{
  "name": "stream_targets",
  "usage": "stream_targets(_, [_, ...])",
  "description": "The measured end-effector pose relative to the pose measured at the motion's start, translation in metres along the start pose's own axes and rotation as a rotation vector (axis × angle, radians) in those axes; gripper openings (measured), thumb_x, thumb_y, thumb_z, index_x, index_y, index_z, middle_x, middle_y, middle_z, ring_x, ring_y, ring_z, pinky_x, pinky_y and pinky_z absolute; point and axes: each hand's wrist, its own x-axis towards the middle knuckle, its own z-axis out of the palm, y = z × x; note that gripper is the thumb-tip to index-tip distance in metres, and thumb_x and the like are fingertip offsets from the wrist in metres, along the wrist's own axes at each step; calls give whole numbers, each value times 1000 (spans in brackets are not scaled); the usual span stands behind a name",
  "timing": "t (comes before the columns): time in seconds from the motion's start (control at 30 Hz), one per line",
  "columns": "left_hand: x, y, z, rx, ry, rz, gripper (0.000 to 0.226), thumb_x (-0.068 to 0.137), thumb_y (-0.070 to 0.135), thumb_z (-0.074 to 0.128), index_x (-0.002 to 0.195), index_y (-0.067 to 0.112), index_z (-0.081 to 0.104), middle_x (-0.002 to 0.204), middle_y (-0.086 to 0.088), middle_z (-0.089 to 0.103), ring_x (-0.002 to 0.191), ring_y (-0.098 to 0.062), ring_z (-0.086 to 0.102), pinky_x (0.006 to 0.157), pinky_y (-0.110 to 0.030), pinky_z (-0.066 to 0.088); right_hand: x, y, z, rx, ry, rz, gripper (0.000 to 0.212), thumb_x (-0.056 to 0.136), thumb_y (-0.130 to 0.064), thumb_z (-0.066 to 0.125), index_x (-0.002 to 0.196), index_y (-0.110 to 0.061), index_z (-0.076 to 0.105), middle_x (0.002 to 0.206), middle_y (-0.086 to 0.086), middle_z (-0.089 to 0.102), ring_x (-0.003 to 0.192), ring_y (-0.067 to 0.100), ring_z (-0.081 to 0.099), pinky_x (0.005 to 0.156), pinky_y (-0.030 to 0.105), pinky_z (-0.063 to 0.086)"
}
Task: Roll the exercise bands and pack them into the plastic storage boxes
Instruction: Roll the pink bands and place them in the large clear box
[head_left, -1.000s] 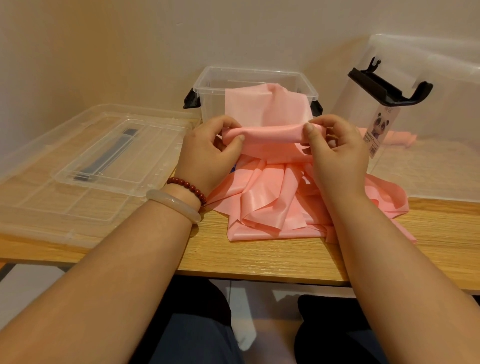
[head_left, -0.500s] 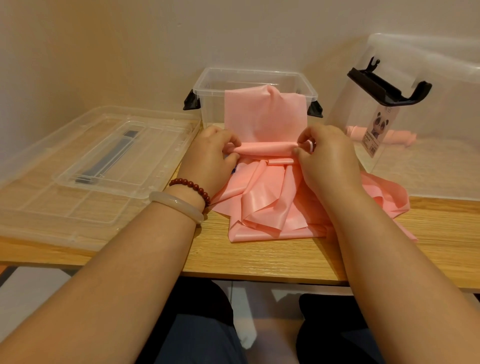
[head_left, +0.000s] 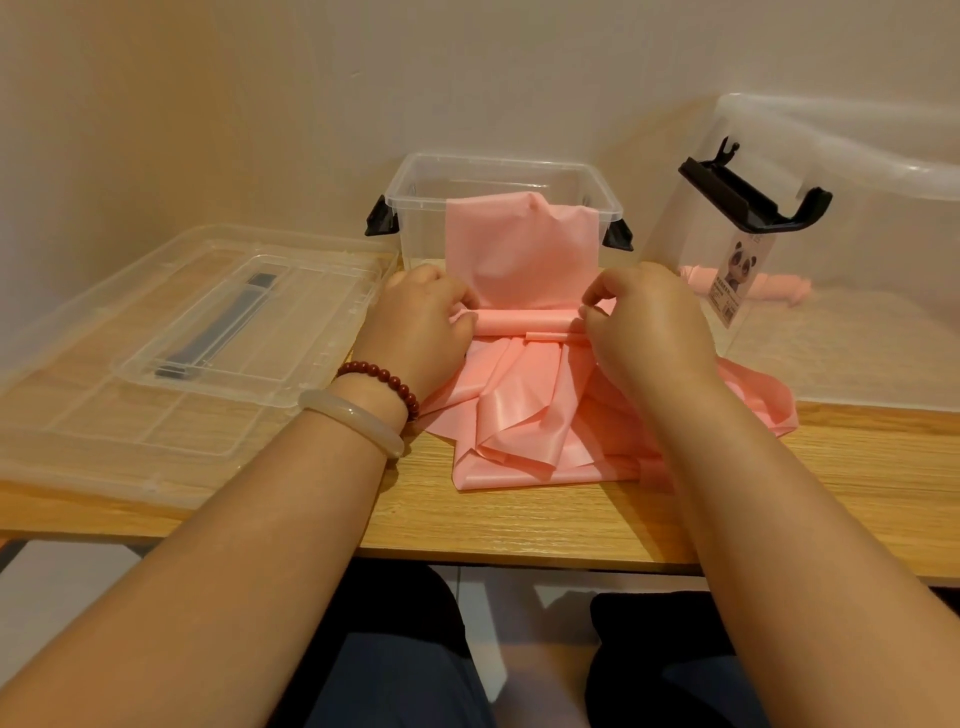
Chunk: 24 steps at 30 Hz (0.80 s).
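Observation:
A long pink exercise band (head_left: 519, 244) hangs over the front rim of a small clear storage box (head_left: 405, 213) with black latches and runs down onto the wooden table. Its near part forms a tight roll (head_left: 524, 325) lying on the table. My left hand (head_left: 415, 332) pinches the roll's left end and my right hand (head_left: 649, 327) pinches its right end. More pink band (head_left: 519, 421) lies crumpled in loose folds below the roll, between my wrists. A rolled pink band (head_left: 779, 288) lies inside the large clear box (head_left: 841, 218) on the right.
A large clear lid (head_left: 130, 415) lies flat on the left with a smaller clear lid (head_left: 249, 322) on top of it. The large box has a black latch (head_left: 748, 200) and a panda label. A wall stands close behind. The table's front edge (head_left: 519, 556) is above my knees.
Both hands have lowered the roll from mid-air down onto the table and moved slightly apart. The roll looks thinner and tighter, and more of the hanging band shows above it.

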Motion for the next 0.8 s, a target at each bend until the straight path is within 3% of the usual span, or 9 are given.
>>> stream_targets(0.1, [5,5,-5,-90,89,15,18,93,19,55,102,15,70,114,-3,57,109,-18,48,86,-24,35,7,-1,-2,47,107,-29,19,94,-23,57,105,-16,71,110,6,63,98,28,58,78,36,45])
stream_targets(0.2, [12,8,-8,-159,184,7,20,96,17,52,109,15,67,116,-1,55,100,-7,45,81,-12,33,18,-4,0,221,179,13,23,95,-29,56,109,-16,69,110,5,65,98,25,60,78,32,45])
stream_targets(0.27, [19,11,-10,-210,242,-26,22,96,18,52,113,15,65,119,-1,51,101,-7,45,84,-14,35,26,-8,1,303,197,39,25,97,-31,53,113,-15,65,110,6,65,99,24,59,78,31,44])
stream_targets(0.37, [27,13,-11,-229,229,-74,26,97,19,52,121,17,61,124,-4,46,109,-16,49,89,-18,36,34,-15,7,360,199,41,26,99,-29,49,119,-15,58,112,7,64,101,25,59,79,34,46])
stream_targets(0.47, [33,13,-11,-218,170,-92,29,98,19,50,125,18,59,123,-6,50,103,-16,52,85,-18,36,38,-20,13,380,191,62,23,100,-25,47,118,-14,57,113,5,63,97,19,55,73,27,36])
stream_targets(0.6, [38,16,-12,-363,200,-121,19,98,21,50,114,19,61,101,6,58,86,-5,53,66,-6,37,43,-23,15,474,271,109,18,100,-21,48,111,-12,59,108,7,64,94,19,55,70,25,34])
stream_targets(0.7, [44,17,-14,-499,287,-177,10,97,20,52,100,21,61,83,16,57,75,5,53,61,-2,38,47,-25,16,544,282,153,17,99,-19,50,111,-15,61,104,5,65,92,19,59,70,24,37])
stream_targets(0.8, [49,15,-16,-538,333,-225,9,95,17,55,92,24,60,77,16,55,71,4,51,59,-1,36,51,-24,18,582,299,177,18,97,-14,51,111,-15,63,103,4,64,90,16,57,72,23,39])
